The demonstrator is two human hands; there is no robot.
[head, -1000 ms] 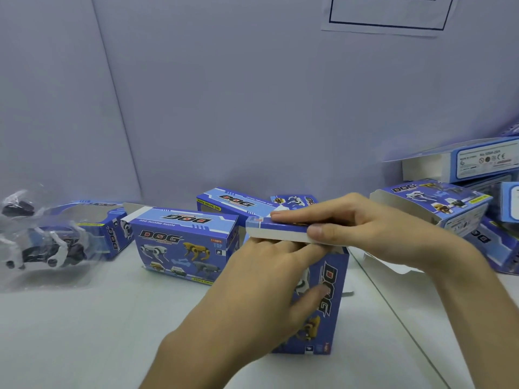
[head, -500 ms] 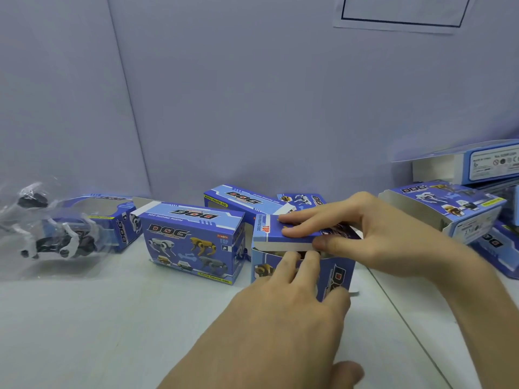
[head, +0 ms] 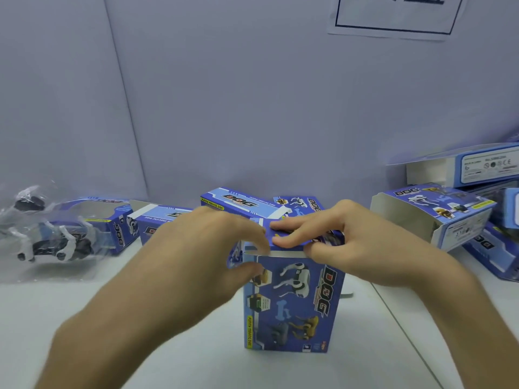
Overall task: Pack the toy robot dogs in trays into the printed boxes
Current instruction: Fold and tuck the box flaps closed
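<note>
1. The box stands upright near the middle of the tabletop. Its flap is folded almost shut with a white edge showing, so this one looks nearly packed.
2. The right hand has its grip on the flap, fingers flat on top and thumb at the edge. The left hand, blurred, grips the box's top left corner.
3. Closed boxes lie behind. A bagged dog at far left and open boxes at far right seem left to do.
4. The tabletop is white. The wall is plain and pale, with a paper notice.
</note>
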